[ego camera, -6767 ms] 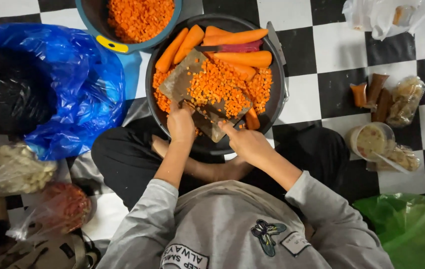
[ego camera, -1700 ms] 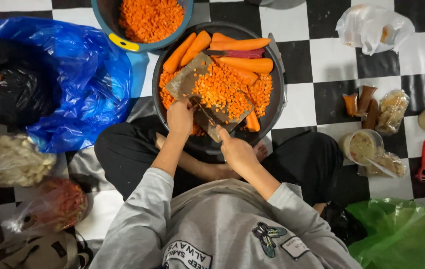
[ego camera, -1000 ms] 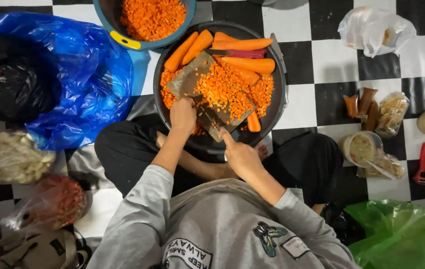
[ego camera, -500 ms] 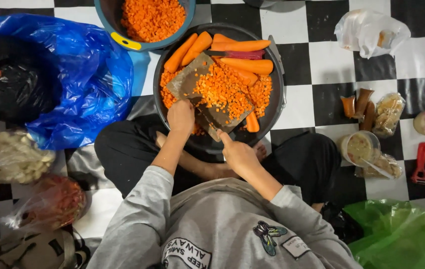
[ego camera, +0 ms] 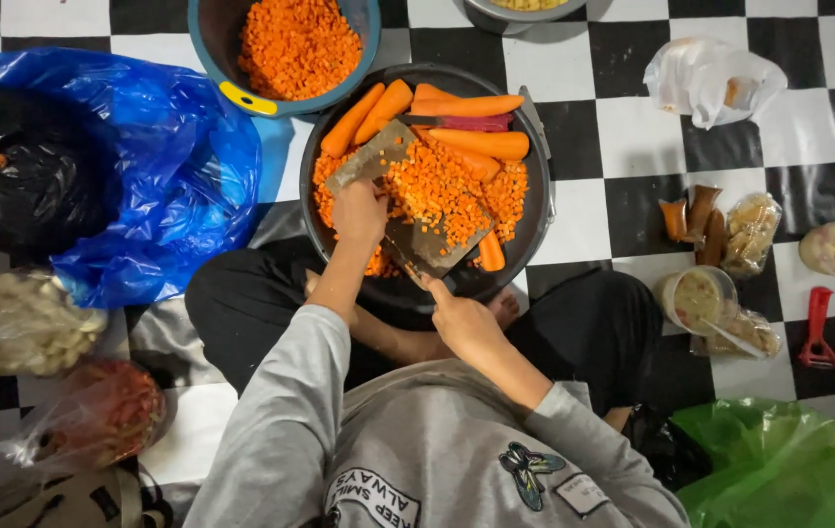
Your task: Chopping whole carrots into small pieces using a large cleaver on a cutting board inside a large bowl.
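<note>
The fingers of the left hand (ego camera: 359, 210) are pressed together and lie flat on the back of a wide metal cleaver (ego camera: 408, 210), near its far end. The fingers of the right hand (ego camera: 464, 321) are closed around the cleaver's handle at the near rim of the pan. The blade is dull grey, rectangular, and carries many small cubes on its flat side.

The cleaver lies across a heap of diced carrot (ego camera: 442, 191), a loose, grainy orange pile in the middle of a round dark pan (ego camera: 541, 210). The pan sits on the floor between the person's crossed legs. Behind the heap lie about six whole peeled carrots (ego camera: 471, 106), smooth and tapered, and one short piece (ego camera: 491, 252) rests near the front rim. A peeler with a dark red handle (ego camera: 466, 122) lies among them.

Just beyond the pan stands one blue bowl (ego camera: 232, 93) full of diced carrot, touching the pan's far left edge. On the left a crumpled blue plastic bag (ego camera: 183, 186) comes close to the pan's side. On the right, the black and white tiled floor (ego camera: 613, 88) is open beside the pan, and small snack packets (ego camera: 721, 230) lie well apart.
</note>
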